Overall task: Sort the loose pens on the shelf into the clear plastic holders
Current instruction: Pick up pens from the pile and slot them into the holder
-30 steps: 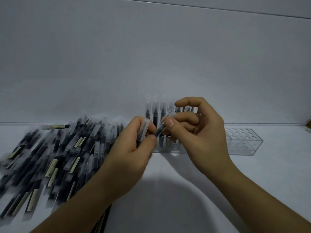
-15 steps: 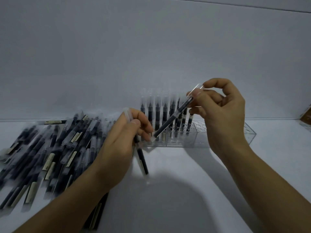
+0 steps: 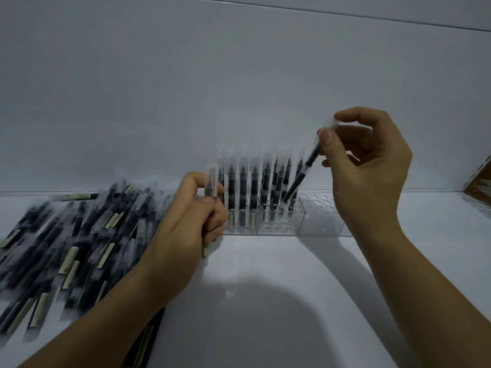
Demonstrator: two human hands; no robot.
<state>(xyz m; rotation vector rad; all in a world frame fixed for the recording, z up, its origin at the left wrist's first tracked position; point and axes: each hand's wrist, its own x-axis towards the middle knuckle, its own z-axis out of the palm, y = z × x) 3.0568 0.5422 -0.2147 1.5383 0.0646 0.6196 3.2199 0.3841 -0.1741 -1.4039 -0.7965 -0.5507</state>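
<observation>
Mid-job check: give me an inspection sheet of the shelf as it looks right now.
Surface: white shelf, shadowed in front.
Job's things: loose pens heaped at left; clear holder with a row of standing pens in its left part, right holes empty.
Clutter: brown box, cut off at the right edge.
Grippers: left hand grips an upright pen; right hand pinches a tilted pen, lower end at the holder's top.
Cables: nothing seen.
Surroundings: plain white wall behind.
</observation>
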